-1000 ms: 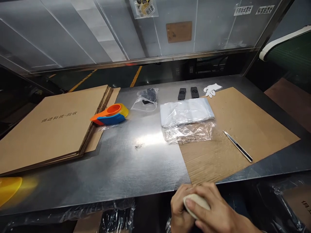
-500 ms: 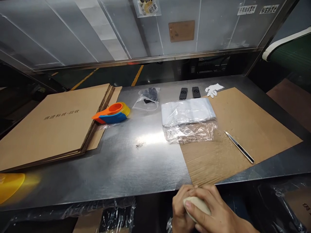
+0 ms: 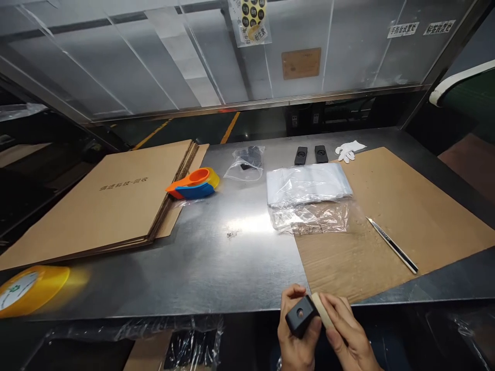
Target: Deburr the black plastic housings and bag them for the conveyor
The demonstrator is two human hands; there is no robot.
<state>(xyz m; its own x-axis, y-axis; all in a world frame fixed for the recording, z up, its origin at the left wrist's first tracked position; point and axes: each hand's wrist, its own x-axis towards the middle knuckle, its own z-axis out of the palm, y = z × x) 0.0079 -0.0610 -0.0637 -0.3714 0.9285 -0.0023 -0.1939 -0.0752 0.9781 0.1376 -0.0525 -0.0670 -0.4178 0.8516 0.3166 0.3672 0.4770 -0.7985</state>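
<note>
Just off the table's front edge, my left hand [image 3: 293,342] grips a small black rectangular block [image 3: 300,315], its end with a round hole facing up toward me. My right hand [image 3: 350,330] holds a beige pad [image 3: 322,310], seen edge-on, against the block's right side. Fingers cover parts of both. Two similar-looking black pieces, a left one [image 3: 300,155] and a right one [image 3: 320,154], lie at the back of the table. In front of them rests a stack of clear plastic bags [image 3: 309,185].
A cardboard sheet [image 3: 417,206] carries a utility knife [image 3: 392,245]. Behind it lies a white glove [image 3: 349,150]. On the left are flattened cartons [image 3: 127,201], an orange-and-blue tape dispenser [image 3: 195,185] and a yellow tape roll [image 3: 46,288]. A clear bag with dark contents [image 3: 247,162] sits farther back.
The black block, hidden before, now shows in my left hand. The beige pad has turned from its broad face to its edge, in my right hand. The view has shifted slightly left.
</note>
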